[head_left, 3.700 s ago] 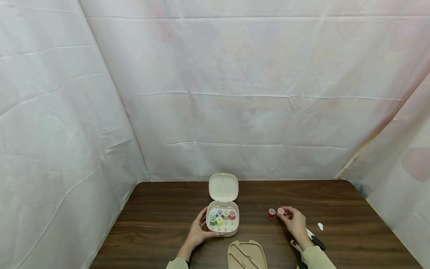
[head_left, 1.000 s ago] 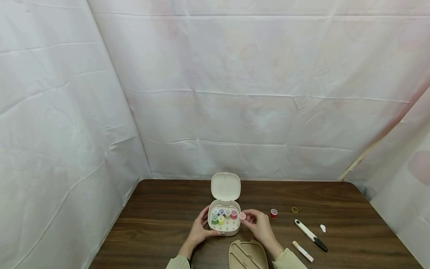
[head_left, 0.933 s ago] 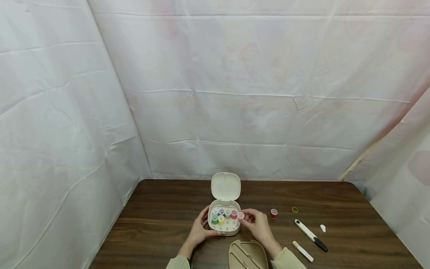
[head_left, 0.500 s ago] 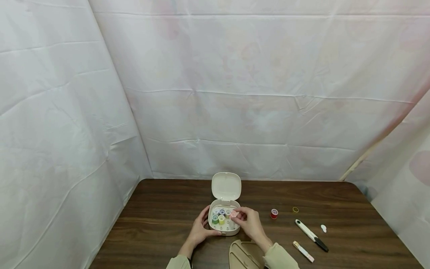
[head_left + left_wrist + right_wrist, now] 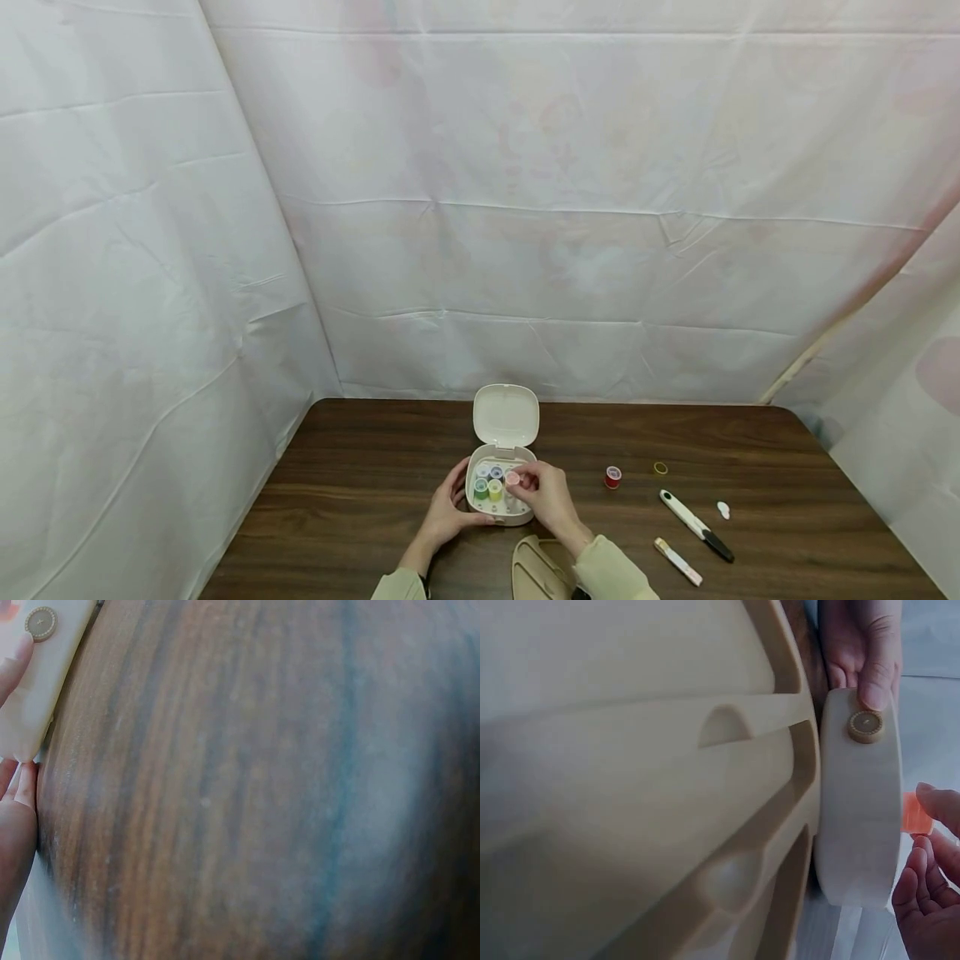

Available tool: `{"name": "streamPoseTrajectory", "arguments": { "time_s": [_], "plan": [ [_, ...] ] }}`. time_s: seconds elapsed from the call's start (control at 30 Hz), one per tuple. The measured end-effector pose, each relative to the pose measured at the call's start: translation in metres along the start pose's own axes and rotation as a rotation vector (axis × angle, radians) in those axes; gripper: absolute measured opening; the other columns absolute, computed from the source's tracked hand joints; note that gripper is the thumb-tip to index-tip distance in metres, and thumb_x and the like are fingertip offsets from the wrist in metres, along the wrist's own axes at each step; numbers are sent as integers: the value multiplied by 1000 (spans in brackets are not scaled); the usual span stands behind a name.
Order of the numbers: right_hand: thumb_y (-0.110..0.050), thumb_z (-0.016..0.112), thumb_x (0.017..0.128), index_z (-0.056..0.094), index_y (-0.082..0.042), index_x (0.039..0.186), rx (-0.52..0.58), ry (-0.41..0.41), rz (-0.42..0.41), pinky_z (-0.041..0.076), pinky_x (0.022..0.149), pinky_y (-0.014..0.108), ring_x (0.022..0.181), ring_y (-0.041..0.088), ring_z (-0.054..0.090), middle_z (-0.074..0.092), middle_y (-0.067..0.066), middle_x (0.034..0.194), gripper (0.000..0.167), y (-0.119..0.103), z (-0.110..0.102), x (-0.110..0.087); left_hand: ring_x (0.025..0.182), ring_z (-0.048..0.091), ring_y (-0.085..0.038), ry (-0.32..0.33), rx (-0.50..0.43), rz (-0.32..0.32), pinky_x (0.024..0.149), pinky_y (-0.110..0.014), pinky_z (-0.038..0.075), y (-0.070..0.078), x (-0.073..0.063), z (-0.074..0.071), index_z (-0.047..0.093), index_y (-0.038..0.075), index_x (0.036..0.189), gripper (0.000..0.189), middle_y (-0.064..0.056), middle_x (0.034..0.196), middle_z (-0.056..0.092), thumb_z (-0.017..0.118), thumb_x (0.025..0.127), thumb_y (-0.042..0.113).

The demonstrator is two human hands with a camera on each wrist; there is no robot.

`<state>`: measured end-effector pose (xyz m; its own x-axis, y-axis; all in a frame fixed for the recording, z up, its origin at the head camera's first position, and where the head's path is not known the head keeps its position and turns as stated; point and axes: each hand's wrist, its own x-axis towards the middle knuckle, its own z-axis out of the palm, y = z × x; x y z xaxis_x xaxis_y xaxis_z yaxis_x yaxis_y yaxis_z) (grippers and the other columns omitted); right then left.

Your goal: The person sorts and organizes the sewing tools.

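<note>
A cream sewing box stands on the table with its lid raised at the back. My left hand grips its left side, fingers along the wall and thumb at the front, by the round button seen in the right wrist view. Inside are thread spools, among them a green spool and a yellow spool. My right hand pinches a pinkish-orange thread spool between thumb and fingers, over the box. That hand hides the box's right part and the dark pink spool there.
A beige tray with molded grooves lies in front of the box, partly under the right sleeve. To the right are a red spool, a yellow ring, a black-and-white tool, a white strip and a small white piece.
My right hand has carried the pinkish-orange spool leftward from beside the red spool to over the box, uncovering the yellow ring and tools. The left hand keeps its grip on the box.
</note>
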<state>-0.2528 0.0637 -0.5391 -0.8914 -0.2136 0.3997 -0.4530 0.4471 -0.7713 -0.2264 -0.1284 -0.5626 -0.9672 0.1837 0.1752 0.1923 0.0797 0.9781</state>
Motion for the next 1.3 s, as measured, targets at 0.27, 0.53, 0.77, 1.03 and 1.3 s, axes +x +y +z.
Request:
{"name": "streamPoseTrajectory", "arguments": {
  "time_s": [0.27, 0.53, 0.77, 1.03, 1.3],
  "plan": [
    [-4, 77, 64, 67, -3, 75, -37, 1, -10, 39, 47, 17, 55, 10, 47, 51, 2, 62, 15, 4, 2, 0, 122, 28, -41, 8, -9, -1, 98, -50, 27, 0, 0, 1, 20, -10, 135, 98, -31, 134, 28, 81, 58, 0],
    [-5, 77, 64, 68, -2, 76, -71, -17, -14, 38, 48, 17, 58, 13, 48, 51, 2, 64, 15, 7, 5, 1, 122, 28, -41, 11, -6, -1, 97, -50, 27, -2, 0, 0, 21, -10, 135, 99, -31, 134, 28, 81, 57, 0],
    [-5, 76, 64, 69, -3, 77, -93, -26, -45, 40, 49, 17, 58, 14, 50, 53, 2, 64, 15, 9, 8, 0, 123, 29, -38, 18, 13, -15, 98, -47, 29, -7, 1, -1, 22, -7, 136, 100, -28, 135, 29, 82, 57, 4],
    [-8, 76, 65, 70, -2, 78, -131, -52, -69, 40, 51, 18, 61, 13, 49, 54, 2, 68, 15, 11, 9, 1, 122, 29, -41, 17, 15, -8, 97, -51, 28, -1, -2, 0, 22, -9, 135, 98, -30, 134, 29, 81, 58, 3],
    [-8, 77, 65, 71, -3, 78, -152, -61, -69, 40, 51, 17, 60, 9, 47, 53, 1, 69, 15, 11, 11, 1, 122, 28, -42, 10, 30, 3, 96, -50, 29, -2, -1, -1, 21, -10, 135, 99, -31, 134, 28, 82, 58, 5]
  ]
}}
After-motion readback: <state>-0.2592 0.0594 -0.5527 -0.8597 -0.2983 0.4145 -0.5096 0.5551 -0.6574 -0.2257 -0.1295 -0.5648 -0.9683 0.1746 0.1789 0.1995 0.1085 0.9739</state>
